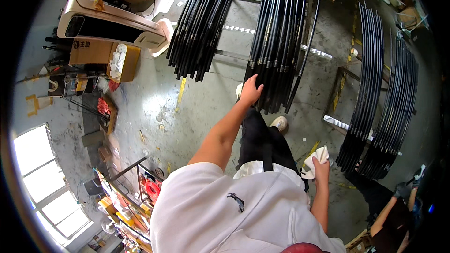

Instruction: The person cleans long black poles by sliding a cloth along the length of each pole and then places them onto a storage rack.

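Observation:
My left hand [251,92] is stretched forward beside the near ends of the middle row of long black rods [277,33]. Its fingers are apart and hold nothing; whether they touch the outermost rod I cannot tell. Down at my right side, my right hand [321,170] is closed on a crumpled white cloth [310,163]. One black rod [309,47] lies slightly apart along the right of the middle row. Another row of black rods [204,23] lies to the left, with a gap between the two.
More black rods [370,84] lie on a rack [333,98] at the right. A person in dark clothes and gloves [401,191] works at the lower right. Far left are a white-and-black machine [110,24] and an open carton [131,63]. A cluttered shelf [123,206] stands lower left.

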Demonstrator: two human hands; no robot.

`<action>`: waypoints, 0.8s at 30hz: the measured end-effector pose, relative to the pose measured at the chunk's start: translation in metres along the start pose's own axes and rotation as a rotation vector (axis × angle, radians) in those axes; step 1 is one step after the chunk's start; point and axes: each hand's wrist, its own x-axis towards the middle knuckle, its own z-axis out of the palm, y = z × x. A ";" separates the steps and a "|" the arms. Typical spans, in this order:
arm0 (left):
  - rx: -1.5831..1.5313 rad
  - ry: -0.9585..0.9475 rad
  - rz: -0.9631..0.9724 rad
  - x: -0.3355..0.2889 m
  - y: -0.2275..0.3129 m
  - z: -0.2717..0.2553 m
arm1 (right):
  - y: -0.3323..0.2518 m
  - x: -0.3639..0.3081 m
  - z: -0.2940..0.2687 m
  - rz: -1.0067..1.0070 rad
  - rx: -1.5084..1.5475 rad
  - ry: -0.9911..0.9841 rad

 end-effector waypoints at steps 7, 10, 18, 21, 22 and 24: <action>-0.090 -0.121 -0.075 -0.002 -0.017 -0.007 | -0.017 0.005 0.027 -0.004 -0.041 -0.017; -0.084 -0.117 -0.038 0.000 -0.022 -0.005 | -0.020 0.007 0.033 0.006 -0.068 -0.010; -0.027 -0.026 -0.039 0.004 -0.021 -0.009 | -0.018 0.011 0.041 -0.027 -0.121 0.025; -0.049 0.004 0.020 0.009 -0.023 -0.014 | -0.007 0.013 0.035 -0.016 -0.162 0.081; -0.051 0.012 0.050 0.012 -0.023 -0.019 | -0.005 0.013 0.035 -0.012 -0.186 0.104; 0.074 0.103 0.062 0.023 -0.024 -0.036 | -0.010 0.008 0.034 -0.013 -0.129 0.102</action>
